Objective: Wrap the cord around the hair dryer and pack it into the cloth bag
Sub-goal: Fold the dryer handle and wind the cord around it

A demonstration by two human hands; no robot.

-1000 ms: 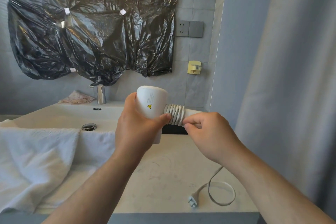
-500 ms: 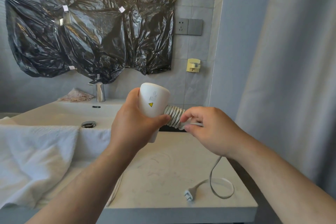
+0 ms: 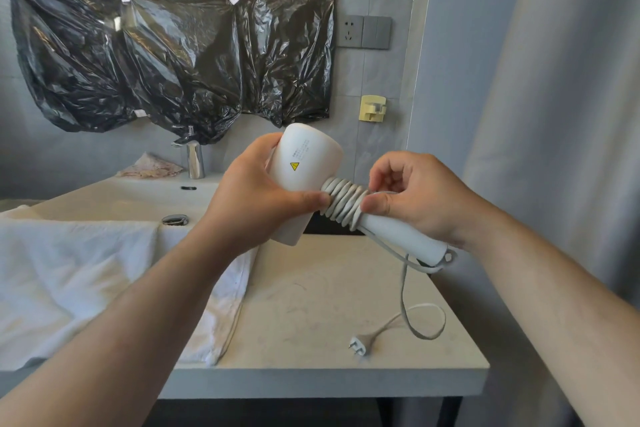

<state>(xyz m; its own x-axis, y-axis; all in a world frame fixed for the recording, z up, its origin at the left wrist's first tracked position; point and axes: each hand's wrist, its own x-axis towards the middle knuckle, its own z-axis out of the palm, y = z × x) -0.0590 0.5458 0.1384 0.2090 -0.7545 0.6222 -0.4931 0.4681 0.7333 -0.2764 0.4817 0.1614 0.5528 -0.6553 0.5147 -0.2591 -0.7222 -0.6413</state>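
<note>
Both hands are closed on the hair dryer (image 3: 306,166), held above the table (image 3: 311,305). Left hand (image 3: 256,194) wraps the barrel, thumb at the cord (image 3: 344,204) coils. Right hand (image 3: 412,198) pinches the coils on the handle w/ thumb & fingers. Loose cord drops to the table; plug (image 3: 358,347) lies below the dryer.

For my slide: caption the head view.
Left hand grips hair dryer; right hand winds cord around its handle.
</note>
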